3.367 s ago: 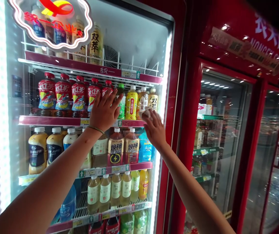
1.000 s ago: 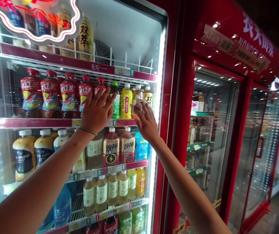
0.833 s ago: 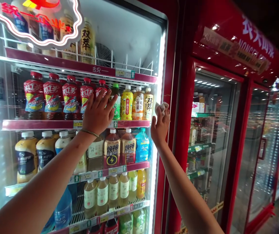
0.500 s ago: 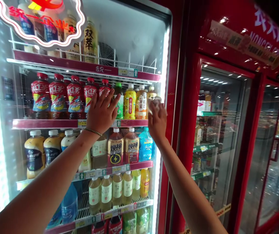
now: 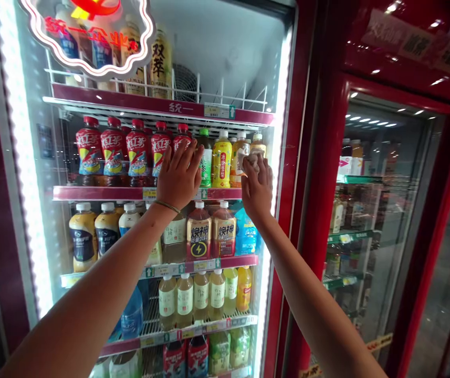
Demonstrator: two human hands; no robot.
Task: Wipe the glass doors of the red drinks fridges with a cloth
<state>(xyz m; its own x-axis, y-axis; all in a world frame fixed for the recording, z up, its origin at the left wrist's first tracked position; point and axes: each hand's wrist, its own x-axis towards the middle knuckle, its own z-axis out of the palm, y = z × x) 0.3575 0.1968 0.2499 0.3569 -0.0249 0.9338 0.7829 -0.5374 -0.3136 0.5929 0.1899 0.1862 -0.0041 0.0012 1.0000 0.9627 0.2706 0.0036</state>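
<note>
Against the glass door [image 5: 225,58] of a lit drinks fridge, my left hand [image 5: 179,176] lies flat with its fingers spread. It has a thin band at the wrist and holds nothing. Behind its fingertips stand a red-capped tea bottle [image 5: 182,136] and a green-capped bottle [image 5: 206,157]. To the right, my right hand [image 5: 258,189] presses a small crumpled pale cloth [image 5: 252,160] against the same glass. This cloth partly covers a bottle with an orange label [image 5: 237,168] and the pale-capped bottle [image 5: 258,143] beside it.
Shelves of bottles fill the fridge behind the glass, including dark energy drinks [image 5: 199,231] and blue bottles [image 5: 132,312]. A glowing wavy-edged sign [image 5: 91,65] is at the upper left. A second red fridge [image 5: 337,157] stands on the right.
The view has turned left, so the fridge sits further right in the picture. My right hand with the cloth has shifted slightly left across the glass. My left hand stays flat on it.
</note>
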